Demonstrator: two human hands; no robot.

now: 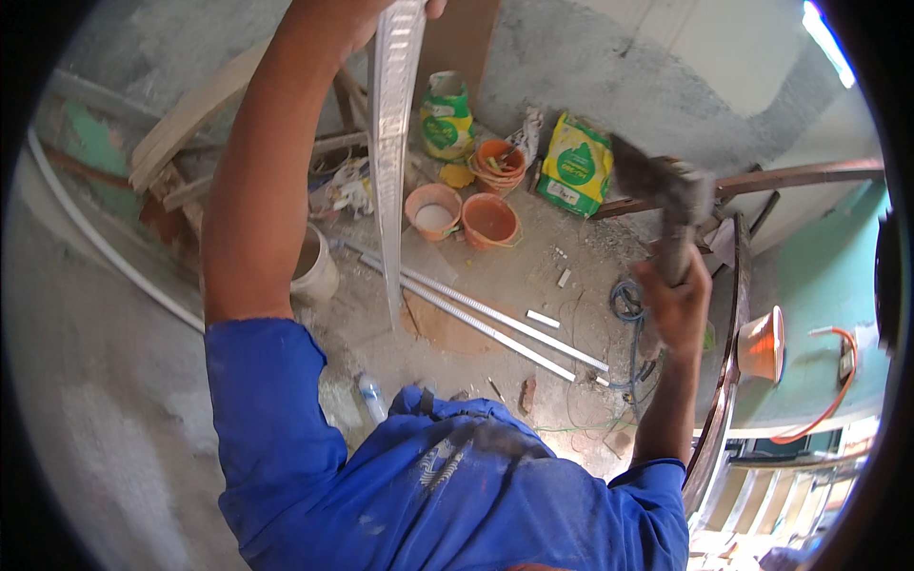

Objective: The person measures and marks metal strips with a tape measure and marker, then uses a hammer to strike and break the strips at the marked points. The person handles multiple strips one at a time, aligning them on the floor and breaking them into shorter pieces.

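My left arm reaches up to the top edge, where my left hand (357, 21) is partly cut off by the frame. Its fingers close round the upper end of a long silvery metal channel (390, 133) with small ridges or slots, which hangs down and narrows away toward the floor. Raised on the right, my right hand (681, 300) is closed on the handle of a hatchet (662, 181). The hatchet has a broad dark blade pointing left and a blocky back end; it is slightly blurred and touches nothing else that I can see.
Two long metal strips (495, 328) lie on the floor with short offcuts. Beyond them stand orange buckets (491, 221) and green-yellow bags (576, 167). A white bucket (316, 271), a plastic bottle (372, 397), timber (195, 114) and a coiled blue hose (625, 301) lie around.
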